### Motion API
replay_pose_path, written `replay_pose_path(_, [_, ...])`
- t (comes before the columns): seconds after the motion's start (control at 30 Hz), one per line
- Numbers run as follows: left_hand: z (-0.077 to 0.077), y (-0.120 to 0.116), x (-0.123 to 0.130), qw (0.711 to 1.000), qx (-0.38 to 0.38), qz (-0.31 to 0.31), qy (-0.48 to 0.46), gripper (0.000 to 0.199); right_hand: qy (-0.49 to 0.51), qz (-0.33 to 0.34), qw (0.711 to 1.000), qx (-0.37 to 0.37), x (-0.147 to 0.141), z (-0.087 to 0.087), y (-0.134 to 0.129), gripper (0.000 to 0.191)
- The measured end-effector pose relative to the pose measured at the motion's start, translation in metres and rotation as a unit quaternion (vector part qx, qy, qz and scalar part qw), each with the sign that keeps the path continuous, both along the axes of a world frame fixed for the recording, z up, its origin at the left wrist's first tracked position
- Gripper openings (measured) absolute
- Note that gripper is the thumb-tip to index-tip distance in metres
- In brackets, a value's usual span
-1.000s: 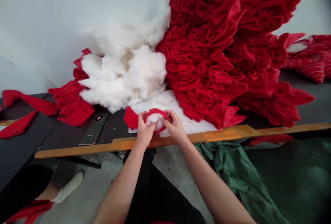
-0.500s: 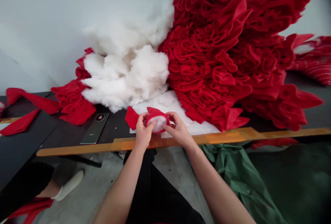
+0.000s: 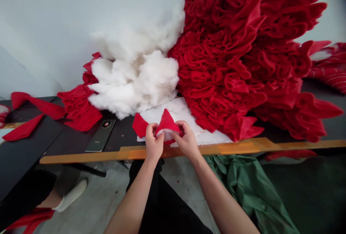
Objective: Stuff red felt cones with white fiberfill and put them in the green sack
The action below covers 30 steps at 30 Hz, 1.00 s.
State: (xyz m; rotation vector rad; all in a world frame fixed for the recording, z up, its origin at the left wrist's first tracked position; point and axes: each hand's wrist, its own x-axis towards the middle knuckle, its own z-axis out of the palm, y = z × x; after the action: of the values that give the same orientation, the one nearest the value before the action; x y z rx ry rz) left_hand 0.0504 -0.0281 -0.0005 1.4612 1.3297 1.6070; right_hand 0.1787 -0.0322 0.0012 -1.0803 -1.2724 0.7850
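Both of my hands hold a small red felt piece at the table's front edge. It now rises to a pointed tip, with white stuffing showing at its lower opening. My left hand pinches its left side, and my right hand grips its right side. A flat red felt flap sticks out to the left of my left hand. Under my hands lies a white sheet, partly hidden by them. Just behind them sits a large heap of white stuffing.
A huge mound of ruffled red fabric rises behind and right of my hands. A smartphone lies on the dark table, whose front has an orange edge strip. Green cloth hangs below right. Loose red pieces lie left.
The red piece has gone from a ring around the stuffing to a pointed cone shape. My hands have shifted slightly on it, and the view has drifted a little.
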Motion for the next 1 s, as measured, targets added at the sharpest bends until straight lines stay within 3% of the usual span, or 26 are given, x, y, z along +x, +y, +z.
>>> replay_pose_path(0.1, [0.003, 0.002, -0.002, 0.995, 0.070, 0.046, 0.056, 0.023, 0.041, 0.061, 0.997, -0.011, 0.000, 0.002, -0.003, 0.029])
replay_pose_path(0.23, [0.009, 0.001, 0.001, 0.982, 0.144, 0.054, 0.106, 0.025, 0.032, -0.051, 0.997, -0.044, -0.004, 0.000, -0.001, 0.014])
replay_pose_path(0.33, [0.009, -0.004, 0.001, 0.992, 0.108, -0.014, 0.056, 0.027, 0.031, -0.108, 0.993, -0.047, -0.004, -0.005, 0.002, 0.015])
replay_pose_path(0.43, [0.007, -0.006, -0.006, 0.994, 0.033, -0.104, -0.011, 0.029, 0.045, -0.046, 0.997, -0.046, 0.000, -0.006, -0.001, 0.016])
replay_pose_path(0.5, [0.006, -0.005, -0.011, 0.996, 0.022, -0.083, -0.008, 0.017, 0.040, 0.017, 0.998, -0.044, 0.004, -0.003, -0.005, 0.018])
replay_pose_path(0.6, [0.006, -0.001, -0.014, 0.995, 0.086, -0.021, 0.050, 0.019, 0.026, 0.076, 0.996, -0.035, 0.006, 0.005, -0.011, 0.030])
replay_pose_path(0.67, [0.008, -0.001, -0.010, 0.986, 0.140, -0.001, 0.087, 0.020, 0.014, 0.064, 0.998, -0.017, 0.004, 0.008, -0.010, 0.032])
replay_pose_path(0.8, [0.012, -0.008, 0.000, 0.974, 0.189, 0.016, 0.121, 0.019, 0.010, -0.018, 1.000, -0.010, -0.001, 0.006, -0.004, 0.015])
replay_pose_path(0.9, [0.013, -0.015, -0.001, 0.988, 0.149, -0.032, 0.030, 0.014, 0.067, 0.004, 0.998, -0.020, 0.004, 0.002, -0.003, 0.018])
replay_pose_path(0.97, [0.012, -0.016, -0.004, 0.987, 0.065, -0.065, -0.131, 0.028, 0.118, 0.044, 0.992, -0.018, 0.009, 0.002, -0.003, 0.024])
replay_pose_path(1.0, [0.012, -0.016, -0.006, 0.972, 0.008, -0.088, -0.217, 0.035, 0.139, 0.065, 0.988, -0.020, 0.011, 0.003, -0.002, 0.027])
